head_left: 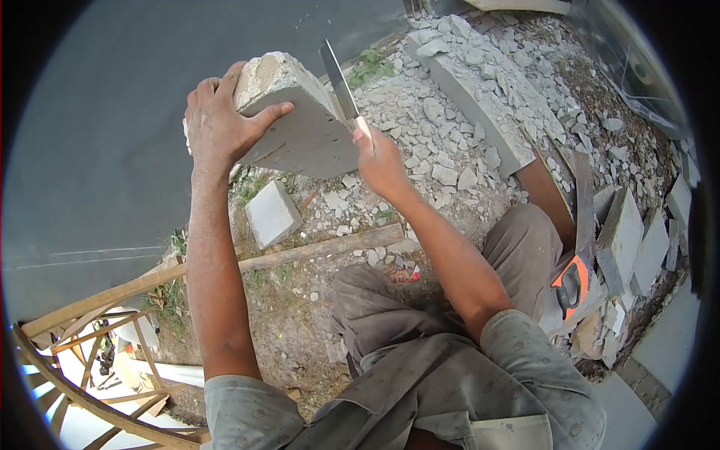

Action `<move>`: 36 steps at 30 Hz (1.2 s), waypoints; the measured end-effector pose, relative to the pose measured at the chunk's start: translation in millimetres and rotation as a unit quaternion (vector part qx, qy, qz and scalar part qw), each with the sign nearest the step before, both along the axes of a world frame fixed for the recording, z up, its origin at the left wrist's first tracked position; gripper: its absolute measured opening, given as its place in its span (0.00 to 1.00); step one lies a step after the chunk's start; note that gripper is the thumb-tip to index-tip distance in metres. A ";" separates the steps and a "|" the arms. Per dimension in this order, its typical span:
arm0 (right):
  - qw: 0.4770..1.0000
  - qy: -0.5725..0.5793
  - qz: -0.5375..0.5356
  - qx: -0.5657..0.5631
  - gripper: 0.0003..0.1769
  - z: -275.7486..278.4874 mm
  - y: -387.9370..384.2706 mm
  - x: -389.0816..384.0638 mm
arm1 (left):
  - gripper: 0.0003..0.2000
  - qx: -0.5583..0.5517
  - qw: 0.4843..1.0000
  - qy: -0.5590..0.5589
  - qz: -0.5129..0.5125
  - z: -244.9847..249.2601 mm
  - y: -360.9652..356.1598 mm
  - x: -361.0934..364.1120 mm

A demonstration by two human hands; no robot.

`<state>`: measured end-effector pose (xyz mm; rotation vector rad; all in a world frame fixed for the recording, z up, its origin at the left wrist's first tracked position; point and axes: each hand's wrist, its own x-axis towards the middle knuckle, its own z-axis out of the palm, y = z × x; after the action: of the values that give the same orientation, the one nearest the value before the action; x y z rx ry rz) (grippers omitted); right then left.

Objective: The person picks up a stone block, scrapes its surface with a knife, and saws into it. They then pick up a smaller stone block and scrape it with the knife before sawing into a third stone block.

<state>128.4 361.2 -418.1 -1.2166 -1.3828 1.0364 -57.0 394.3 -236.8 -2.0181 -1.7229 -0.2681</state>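
A grey concrete block (300, 127) with a rough, chipped top edge stands tilted ahead of me. My left hand (219, 124) grips its upper left corner, thumb across the near face and fingers over the far edge. In my right hand (381, 163) is a knife (341, 81) with a long dark blade and a pale handle, held with the blade pointing up. The blade runs close along the block's right edge, and the right fist is beside the block's lower right corner.
Broken rubble (442, 112) covers the ground around a long grey slab (480, 112). A handsaw (574, 281) with an orange handle leans by my right knee near several block pieces (622, 232). A wooden pole (322, 247) crosses the ground, near a small pale block (273, 214).
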 end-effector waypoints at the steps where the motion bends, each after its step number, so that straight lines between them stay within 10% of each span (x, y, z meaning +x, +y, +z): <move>1: 0.998 0.037 -0.017 0.042 0.18 3.4 -6.8 10.0 | 0.49 0.006 1.000 0.004 0.002 -0.1 -1.6 2.5; 12: 0.979 0.153 -0.094 0.092 0.21 -5.1 -32.8 12.1 | 0.48 0.016 0.999 0.032 0.013 -9.6 -26.9 29.4; 17: 0.997 0.074 0.009 -0.017 0.23 29.3 -14.4 40.5 | 0.48 0.025 0.999 0.040 0.017 -12.1 -24.6 29.3; 21: 0.991 0.035 -0.070 0.109 0.21 -38.6 8.3 -3.8 | 0.48 0.037 0.998 0.045 0.020 -14.6 -25.8 28.4; 25: 0.997 0.079 -0.003 0.016 0.22 29.3 -10.7 33.8 | 0.48 0.030 0.999 0.032 0.011 -15.8 -26.2 27.5; 29: 1.000 0.019 -0.003 0.003 0.20 -45.0 11.0 -3.7 | 0.48 0.039 0.998 0.039 0.013 -14.5 -25.4 26.8; 33: 0.993 0.110 -0.038 0.019 0.21 33.7 -12.9 30.8 | 0.48 0.035 0.998 0.041 0.027 -14.4 -22.4 31.0; 36: 0.998 -0.020 0.043 -0.041 0.21 -32.7 12.7 6.1 | 0.48 0.037 0.998 0.038 0.025 -13.2 -24.0 32.2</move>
<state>134.5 373.9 -450.8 -1.2519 -1.4465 1.1447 -24.9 370.3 -250.0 -1.9049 -1.6887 -0.2315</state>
